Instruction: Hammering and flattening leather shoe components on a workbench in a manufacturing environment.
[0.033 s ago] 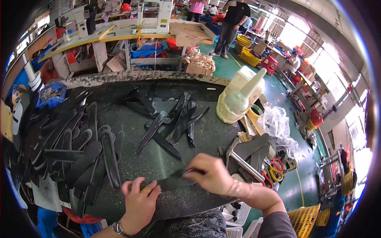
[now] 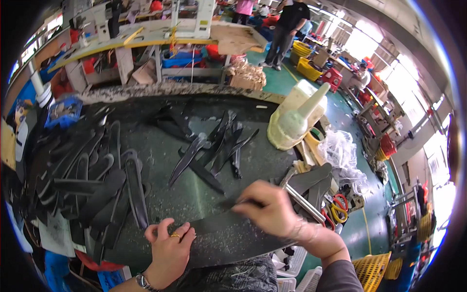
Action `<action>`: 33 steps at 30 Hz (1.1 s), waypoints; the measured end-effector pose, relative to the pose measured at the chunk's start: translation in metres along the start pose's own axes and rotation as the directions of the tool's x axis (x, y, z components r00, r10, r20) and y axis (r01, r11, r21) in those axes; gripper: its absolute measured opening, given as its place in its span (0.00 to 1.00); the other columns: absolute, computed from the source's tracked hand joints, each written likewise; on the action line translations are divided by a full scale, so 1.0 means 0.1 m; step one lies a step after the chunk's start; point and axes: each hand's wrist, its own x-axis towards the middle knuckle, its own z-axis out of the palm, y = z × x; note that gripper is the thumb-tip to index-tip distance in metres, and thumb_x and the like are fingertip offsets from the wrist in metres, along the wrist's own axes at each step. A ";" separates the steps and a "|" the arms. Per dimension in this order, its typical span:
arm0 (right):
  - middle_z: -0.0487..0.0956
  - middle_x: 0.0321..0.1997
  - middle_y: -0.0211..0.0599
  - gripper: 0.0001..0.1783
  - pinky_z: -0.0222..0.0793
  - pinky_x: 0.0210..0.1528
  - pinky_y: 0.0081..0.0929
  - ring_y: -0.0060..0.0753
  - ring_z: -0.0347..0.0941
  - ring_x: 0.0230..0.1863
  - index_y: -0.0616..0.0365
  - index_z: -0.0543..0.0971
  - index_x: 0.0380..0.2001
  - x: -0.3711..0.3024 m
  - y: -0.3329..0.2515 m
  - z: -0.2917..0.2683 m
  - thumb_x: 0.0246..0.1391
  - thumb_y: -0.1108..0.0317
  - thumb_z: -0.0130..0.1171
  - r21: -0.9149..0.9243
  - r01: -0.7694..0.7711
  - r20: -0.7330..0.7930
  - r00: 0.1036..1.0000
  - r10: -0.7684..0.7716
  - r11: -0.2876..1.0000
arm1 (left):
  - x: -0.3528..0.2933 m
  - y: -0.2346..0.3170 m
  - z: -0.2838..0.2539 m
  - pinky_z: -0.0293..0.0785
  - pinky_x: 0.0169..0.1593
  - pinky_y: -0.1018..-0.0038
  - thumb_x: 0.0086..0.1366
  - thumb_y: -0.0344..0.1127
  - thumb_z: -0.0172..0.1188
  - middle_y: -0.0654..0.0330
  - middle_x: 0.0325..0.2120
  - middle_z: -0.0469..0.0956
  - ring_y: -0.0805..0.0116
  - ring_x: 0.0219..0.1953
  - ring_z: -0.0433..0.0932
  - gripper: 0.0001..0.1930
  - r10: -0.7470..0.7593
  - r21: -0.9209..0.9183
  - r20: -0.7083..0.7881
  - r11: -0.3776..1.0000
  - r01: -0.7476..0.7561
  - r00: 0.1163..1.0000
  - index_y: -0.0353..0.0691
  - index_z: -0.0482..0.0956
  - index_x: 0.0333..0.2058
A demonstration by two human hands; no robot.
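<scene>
Black sheet (image 2: 228, 238), long and dusty, lying flat at the near edge of the table (image 2: 194, 194), between both hands. Left hand (image 2: 169, 248) pressed on its left end, fingers curled down, thumb raised, ring on one finger, watch at the wrist. Right hand (image 2: 265, 207) closed in a pinch around a small dark tool, tip touching the sheet's far edge; tool too hidden to identify. Left of the hands, a spread of long black rounded strips (image 2: 97, 180) overlapping. Farther off, mid-table, a loose cluster of narrow pointed black pieces (image 2: 214, 146). At the far right corner, a pale yellow plastic jug (image 2: 294, 117) with a cone spout. Near right, red-handled scissors (image 2: 338, 207) beside a crumpled clear bag (image 2: 338, 148).
</scene>
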 end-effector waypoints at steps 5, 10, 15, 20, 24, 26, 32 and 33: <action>0.81 0.30 0.42 0.18 0.73 0.39 0.28 0.29 0.78 0.33 0.65 0.81 0.35 0.26 -0.23 -0.57 0.42 0.66 0.74 -0.274 -0.320 -0.131 0.947 0.295 0.907 | -0.34 0.11 -0.10 0.55 0.47 0.55 0.52 0.38 0.70 0.72 0.42 0.74 0.58 0.49 0.66 0.12 -0.108 -0.008 0.004 0.994 0.108 0.994 0.50 0.82 0.37; 0.77 0.26 0.31 0.15 0.66 0.30 0.19 0.17 0.70 0.27 0.68 0.78 0.43 0.54 0.07 -0.31 0.64 0.64 0.56 -0.229 -0.181 0.054 0.979 0.198 0.956 | -0.45 0.10 -0.01 0.52 0.48 0.61 0.47 0.36 0.75 0.74 0.38 0.75 0.63 0.44 0.66 0.15 -0.238 -0.197 -0.097 0.956 0.215 0.966 0.50 0.81 0.34; 0.74 0.23 0.27 0.19 0.63 0.28 0.20 0.18 0.68 0.25 0.67 0.79 0.41 0.30 -0.38 -0.16 0.70 0.63 0.44 -0.011 -0.228 0.316 0.923 0.219 0.974 | -0.70 0.14 -0.09 0.55 0.44 0.65 0.45 0.38 0.77 0.73 0.40 0.73 0.63 0.42 0.64 0.17 -0.256 -0.195 -0.123 0.954 0.230 0.959 0.53 0.83 0.35; 0.77 0.27 0.43 0.05 0.69 0.30 0.29 0.39 0.74 0.25 0.63 0.77 0.32 0.28 -0.40 0.25 0.55 0.73 0.62 -0.010 -0.121 0.634 0.767 0.100 0.993 | -0.84 0.21 -0.14 0.53 0.46 0.65 0.49 0.44 0.72 0.75 0.39 0.69 0.67 0.42 0.59 0.17 -0.194 0.070 -0.107 0.977 0.202 0.975 0.63 0.85 0.41; 0.77 0.19 0.37 0.10 0.68 0.24 0.26 0.30 0.75 0.20 0.64 0.76 0.26 0.33 -0.43 0.55 0.52 0.71 0.66 0.034 -0.360 0.715 0.661 0.229 0.932 | -0.86 0.21 -0.08 0.51 0.48 0.63 0.50 0.45 0.71 0.77 0.39 0.68 0.69 0.43 0.58 0.17 -0.227 0.104 -0.086 0.966 0.236 0.970 0.66 0.85 0.41; 0.77 0.18 0.37 0.11 0.68 0.24 0.26 0.24 0.74 0.20 0.64 0.78 0.25 0.37 -0.44 0.67 0.50 0.68 0.68 -0.047 -0.567 0.773 0.501 0.390 0.822 | -0.87 0.22 -0.08 0.51 0.48 0.63 0.51 0.43 0.69 0.77 0.39 0.68 0.69 0.43 0.57 0.16 -0.241 0.082 -0.077 0.965 0.247 0.967 0.65 0.85 0.42; 0.78 0.18 0.38 0.11 0.68 0.24 0.28 0.25 0.73 0.19 0.65 0.80 0.24 0.38 -0.28 0.89 0.50 0.68 0.68 -0.122 -0.546 0.807 0.432 0.403 0.829 | -0.91 0.22 -0.09 0.52 0.49 0.64 0.54 0.39 0.63 0.76 0.40 0.67 0.69 0.43 0.56 0.17 -0.168 0.153 -0.038 0.973 0.172 0.985 0.62 0.85 0.44; 0.78 0.18 0.39 0.11 0.68 0.24 0.28 0.26 0.73 0.19 0.65 0.80 0.24 0.38 -0.27 0.89 0.49 0.68 0.68 -0.136 -0.552 0.804 0.423 0.418 0.822 | -0.90 0.22 -0.10 0.52 0.49 0.64 0.54 0.39 0.62 0.76 0.40 0.67 0.69 0.43 0.56 0.17 -0.128 0.178 -0.031 0.975 0.132 0.991 0.60 0.85 0.44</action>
